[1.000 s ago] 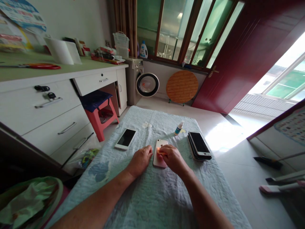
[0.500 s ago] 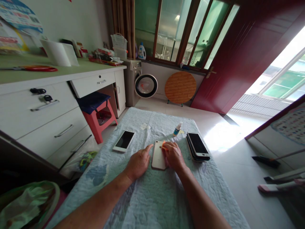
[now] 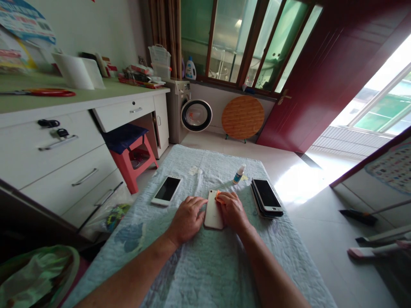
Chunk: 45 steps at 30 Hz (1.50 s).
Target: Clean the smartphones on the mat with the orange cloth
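Observation:
A gold phone (image 3: 213, 214) lies back up on the quilted cloth (image 3: 205, 265). My right hand (image 3: 233, 210) is closed on an orange cloth (image 3: 218, 197) and presses it on the phone's upper right part. At the phone's left edge is my left hand (image 3: 189, 216), its fingers apart and fingertips against the edge, holding nothing up. To the left lies a white phone (image 3: 167, 189) with its dark screen up. A small spray bottle (image 3: 239, 174) stands beyond my right hand. Several stacked phones (image 3: 267, 194) lie at the right.
On the left is a white desk (image 3: 131, 102) with a red stool (image 3: 131, 158) under it. Past the cloth stand a washing machine (image 3: 178, 115) with its door open and a round wooden board (image 3: 243, 117). A bin (image 3: 75, 265) is at the lower left.
My left hand has moved slightly right, its fingers now at the phone's edge. My right hand and the orange cloth have shifted a little left over the phone.

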Tool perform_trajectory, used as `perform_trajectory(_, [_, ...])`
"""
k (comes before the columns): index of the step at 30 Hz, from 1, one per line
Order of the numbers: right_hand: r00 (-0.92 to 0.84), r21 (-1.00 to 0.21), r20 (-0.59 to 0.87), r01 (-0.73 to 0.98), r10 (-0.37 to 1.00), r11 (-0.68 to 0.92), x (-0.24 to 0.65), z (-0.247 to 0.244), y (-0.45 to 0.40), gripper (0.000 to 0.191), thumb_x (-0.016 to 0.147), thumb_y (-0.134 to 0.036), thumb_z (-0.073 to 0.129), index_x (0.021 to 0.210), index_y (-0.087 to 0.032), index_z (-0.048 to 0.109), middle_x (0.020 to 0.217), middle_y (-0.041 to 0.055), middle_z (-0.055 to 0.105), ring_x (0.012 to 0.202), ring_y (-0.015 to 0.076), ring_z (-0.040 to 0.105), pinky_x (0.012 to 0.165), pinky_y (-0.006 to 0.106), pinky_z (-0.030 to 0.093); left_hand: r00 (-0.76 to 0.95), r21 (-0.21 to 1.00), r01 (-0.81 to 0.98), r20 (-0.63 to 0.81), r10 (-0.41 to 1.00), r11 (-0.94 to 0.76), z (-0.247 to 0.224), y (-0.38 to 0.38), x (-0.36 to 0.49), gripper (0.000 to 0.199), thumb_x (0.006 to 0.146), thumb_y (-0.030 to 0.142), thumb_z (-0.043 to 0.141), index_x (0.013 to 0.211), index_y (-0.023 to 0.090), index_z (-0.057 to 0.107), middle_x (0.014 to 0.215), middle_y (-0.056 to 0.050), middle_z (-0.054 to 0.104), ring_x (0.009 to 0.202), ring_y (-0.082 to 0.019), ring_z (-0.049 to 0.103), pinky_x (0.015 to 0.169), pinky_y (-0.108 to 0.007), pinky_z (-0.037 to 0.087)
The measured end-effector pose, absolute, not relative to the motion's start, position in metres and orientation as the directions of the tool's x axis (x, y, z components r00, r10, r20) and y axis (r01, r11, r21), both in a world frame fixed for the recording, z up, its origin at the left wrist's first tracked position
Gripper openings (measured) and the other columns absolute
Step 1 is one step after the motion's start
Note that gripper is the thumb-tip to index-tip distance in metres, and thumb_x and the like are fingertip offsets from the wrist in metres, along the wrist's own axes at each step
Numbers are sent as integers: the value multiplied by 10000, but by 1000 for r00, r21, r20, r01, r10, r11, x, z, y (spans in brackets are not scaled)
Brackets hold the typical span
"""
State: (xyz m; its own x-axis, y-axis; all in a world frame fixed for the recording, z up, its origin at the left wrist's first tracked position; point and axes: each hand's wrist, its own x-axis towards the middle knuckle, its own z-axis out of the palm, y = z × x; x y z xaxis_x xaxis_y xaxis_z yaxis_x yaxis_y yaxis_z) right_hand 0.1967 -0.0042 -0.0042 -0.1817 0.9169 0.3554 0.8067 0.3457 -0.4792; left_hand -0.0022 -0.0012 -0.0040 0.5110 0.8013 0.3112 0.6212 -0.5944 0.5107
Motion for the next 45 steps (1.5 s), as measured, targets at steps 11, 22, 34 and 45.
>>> perform_trajectory(11, [-45,-519,275,834,960,188,209,-9,10,234,835,-96,514,922,-182,713,979,54,708,906,177,594,849,277,398,603,482,629,194,774,-610,-5,-8,1,619,669,490,777,1180,199,583,1236,-81,597,1100,-297,521,956,-426,408])
perform_trajectory(22, [-114,-410,98,900,989,145,182,12,53,242,818,-119,485,814,-176,721,796,54,719,776,159,625,718,227,392,593,522,586,244,767,-620,-11,-8,4,583,726,588,708,1146,195,610,1142,-91,628,1052,-298,546,948,-434,408])
perform_trajectory(34, [-84,-389,107,913,991,119,200,13,48,226,795,-103,489,781,-169,705,777,60,708,753,160,610,688,229,380,561,451,661,233,794,-599,-2,-18,11,526,782,589,649,1127,192,634,1125,-105,623,1049,-305,543,936,-446,426])
perform_trajectory(45, [-74,-397,145,909,987,126,188,9,46,230,828,-113,479,824,-175,700,793,41,709,785,158,599,732,231,377,570,462,647,236,787,-607,-6,-18,10,511,793,551,661,1157,194,620,1148,-98,610,1059,-298,529,955,-447,419])
